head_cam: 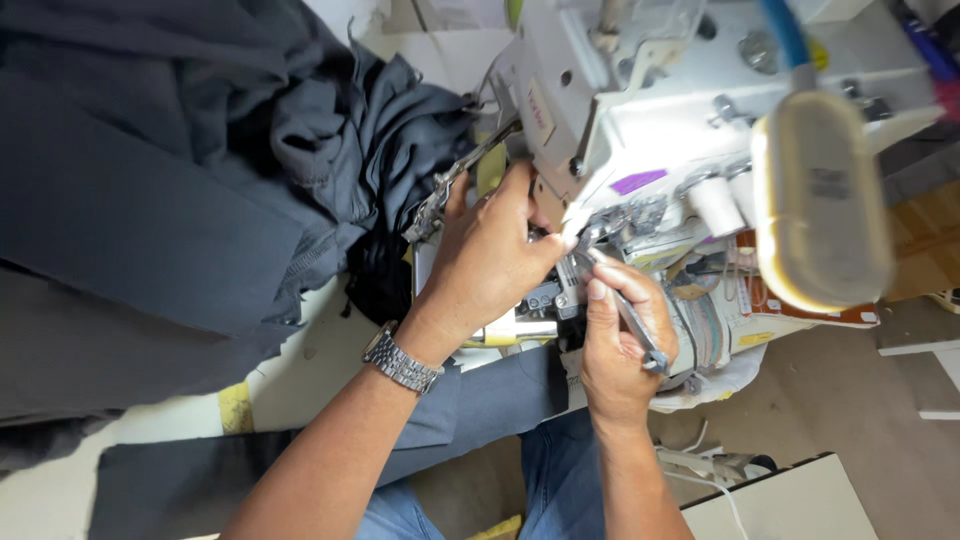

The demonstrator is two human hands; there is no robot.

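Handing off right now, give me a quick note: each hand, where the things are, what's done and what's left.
Left hand, steel watch on its wrist, fingertips pressed into the needle area of the white industrial sewing machine.
Right hand grips slim metal tweezers, tips aimed at the same spot.
Dark grey fabric pile lies to the left on the white table, none visibly under the needle area.
Done: cannot tell, the needle area is hidden by the fingers.
Left: the fine work with the tweezers at the needle area appears unfinished; fabric not yet fed.
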